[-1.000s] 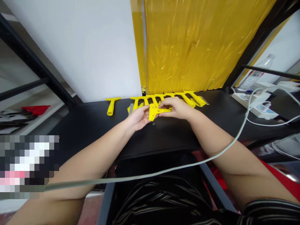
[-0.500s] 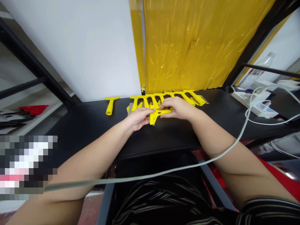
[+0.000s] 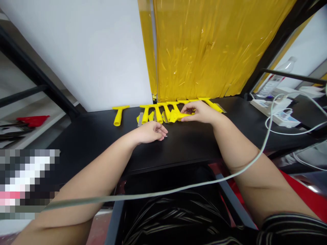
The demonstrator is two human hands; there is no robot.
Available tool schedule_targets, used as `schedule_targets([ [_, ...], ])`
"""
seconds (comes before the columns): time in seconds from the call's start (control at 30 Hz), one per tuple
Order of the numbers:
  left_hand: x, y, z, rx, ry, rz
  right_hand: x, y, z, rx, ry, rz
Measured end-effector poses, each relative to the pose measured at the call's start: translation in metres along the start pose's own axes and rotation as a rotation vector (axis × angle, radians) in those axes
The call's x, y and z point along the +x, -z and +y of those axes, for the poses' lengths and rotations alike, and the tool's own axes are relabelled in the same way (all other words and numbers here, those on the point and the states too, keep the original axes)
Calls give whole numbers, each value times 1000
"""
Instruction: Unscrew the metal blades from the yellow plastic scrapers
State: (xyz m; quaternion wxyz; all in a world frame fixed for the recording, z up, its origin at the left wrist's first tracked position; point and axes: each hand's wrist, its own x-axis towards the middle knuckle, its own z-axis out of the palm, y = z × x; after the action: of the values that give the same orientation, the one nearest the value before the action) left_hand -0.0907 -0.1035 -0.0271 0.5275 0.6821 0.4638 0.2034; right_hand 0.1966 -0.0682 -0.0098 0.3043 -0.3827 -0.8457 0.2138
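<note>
My right hand [image 3: 200,111] is closed on a yellow plastic scraper part [image 3: 180,117], held low at the front of a row of similar parts. Over the black tabletop [image 3: 153,153], my left hand [image 3: 152,132] has its fingers curled together. A tiny shiny bit [image 3: 166,136] shows at its fingertips, too small to name. Behind the hands, several yellow T-shaped scraper handles [image 3: 144,114] lie side by side, with yellow head pieces and metal blades [image 3: 140,119] among them. One handle [image 3: 118,116] lies apart on the left.
A white panel [image 3: 102,51] and yellow wrapped sheeting [image 3: 204,51] rise behind the table. On the right are a power strip [image 3: 277,112] and a clear bottle [image 3: 277,78]. A pale cable [image 3: 178,188] runs across, close to the camera. Black frame posts [image 3: 58,98] flank the table.
My hands have separated. My right hand has carried the yellow scraper part back toward the row, and my left hand has let go of it and curled its fingers.
</note>
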Motion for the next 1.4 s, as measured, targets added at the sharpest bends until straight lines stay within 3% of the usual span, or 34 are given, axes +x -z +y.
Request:
schedule_targets([
  [0.2, 3, -14, -1, 226, -184, 160, 1, -2, -6, -27, -16, -27],
  [0.37, 5, -29, 5, 367, -288, 207, 1, -3, -4, -20, -46, -33],
  [0.53, -3, -31, 4, 403, -292, 238, 1, -3, 1, -14, -43, -34],
  [0.67, -17, 2, 6, 578, -180, 326, 1, -4, 4, -13, -72, -26],
  [0.83, -7, 86, 18, 893, 140, 423, 3, -5, 3, 7, -81, -37],
  [0.93, 9, 121, 19, 849, 307, 429, 3, -6, 2, -10, -88, -37],
  [1.07, 28, 128, 14, 747, 332, 375, 3, -5, 1, -24, -97, -42],
  [1.4, 49, 121, 1, 827, 310, 386, 2, -6, -2, -2, -101, -44],
])
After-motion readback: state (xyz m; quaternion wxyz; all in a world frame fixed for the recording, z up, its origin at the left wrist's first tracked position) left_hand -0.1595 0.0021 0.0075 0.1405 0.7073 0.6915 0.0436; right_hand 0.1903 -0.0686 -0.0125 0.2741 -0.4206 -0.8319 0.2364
